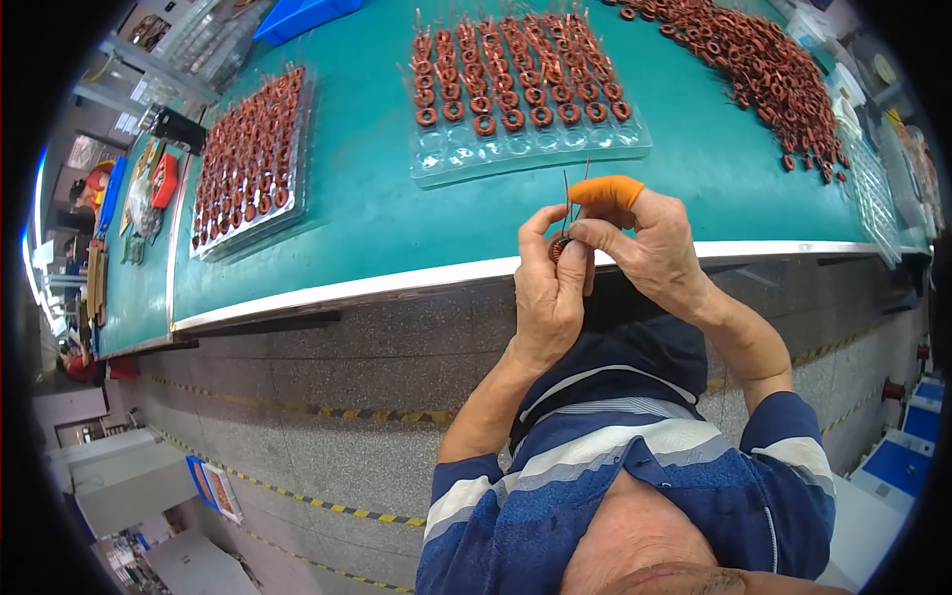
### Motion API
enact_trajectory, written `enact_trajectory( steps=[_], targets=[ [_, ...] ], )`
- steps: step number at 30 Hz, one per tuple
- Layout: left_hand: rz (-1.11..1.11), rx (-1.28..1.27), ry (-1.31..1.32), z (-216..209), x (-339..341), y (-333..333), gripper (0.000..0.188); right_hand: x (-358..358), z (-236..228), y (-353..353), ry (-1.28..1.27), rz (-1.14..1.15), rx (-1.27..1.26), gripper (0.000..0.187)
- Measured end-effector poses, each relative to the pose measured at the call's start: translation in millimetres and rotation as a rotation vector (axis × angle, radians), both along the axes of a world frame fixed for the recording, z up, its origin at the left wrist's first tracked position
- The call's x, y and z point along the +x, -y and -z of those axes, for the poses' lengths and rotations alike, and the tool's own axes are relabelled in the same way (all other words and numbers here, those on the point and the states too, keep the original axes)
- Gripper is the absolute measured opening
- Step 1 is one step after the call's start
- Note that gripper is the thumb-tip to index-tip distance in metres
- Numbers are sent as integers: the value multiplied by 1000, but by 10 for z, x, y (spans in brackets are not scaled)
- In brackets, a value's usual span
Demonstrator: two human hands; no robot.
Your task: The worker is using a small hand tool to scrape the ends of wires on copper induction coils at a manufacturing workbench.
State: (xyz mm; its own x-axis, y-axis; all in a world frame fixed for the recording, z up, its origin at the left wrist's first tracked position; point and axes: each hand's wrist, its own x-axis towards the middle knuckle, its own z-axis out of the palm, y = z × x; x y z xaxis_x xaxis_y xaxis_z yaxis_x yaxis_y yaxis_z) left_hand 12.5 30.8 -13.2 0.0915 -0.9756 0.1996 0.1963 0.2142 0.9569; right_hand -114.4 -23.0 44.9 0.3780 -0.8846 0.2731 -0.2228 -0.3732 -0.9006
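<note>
My left hand (543,302) pinches a small ring-shaped copper wire coil (558,248) between thumb and fingers, just past the table's front edge. Two thin wire leads (566,193) stick up from the coil. My right hand (662,248), with an orange finger cot (607,190) on its index finger, is closed around the leads just above the coil; the exact grip is partly hidden by the fingers. Beyond my hands lies a clear plastic tray (531,157) with rows of similar coils (511,84), leads pointing up. Its nearest row of round pockets holds no coils.
A second filled coil tray (248,159) stands to the left on the green table (367,218). Loose coils (759,74) are heaped at the far right, beside stacked clear trays (873,193). A blue bin (302,18), dark bottle (174,127) and red box (165,180) sit farther off.
</note>
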Motion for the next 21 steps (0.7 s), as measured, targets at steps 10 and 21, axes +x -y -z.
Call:
enact_trajectory(
  steps=[10, 21],
  targets=[
    [-284, -88, 134, 91, 420, 81, 39, 783, -113, 983, -15, -39, -215, 19],
    [-337, -182, 363, 38, 529, 154, 24, 1079, 250, 1443, -255, -21, -509, 26]
  ],
)
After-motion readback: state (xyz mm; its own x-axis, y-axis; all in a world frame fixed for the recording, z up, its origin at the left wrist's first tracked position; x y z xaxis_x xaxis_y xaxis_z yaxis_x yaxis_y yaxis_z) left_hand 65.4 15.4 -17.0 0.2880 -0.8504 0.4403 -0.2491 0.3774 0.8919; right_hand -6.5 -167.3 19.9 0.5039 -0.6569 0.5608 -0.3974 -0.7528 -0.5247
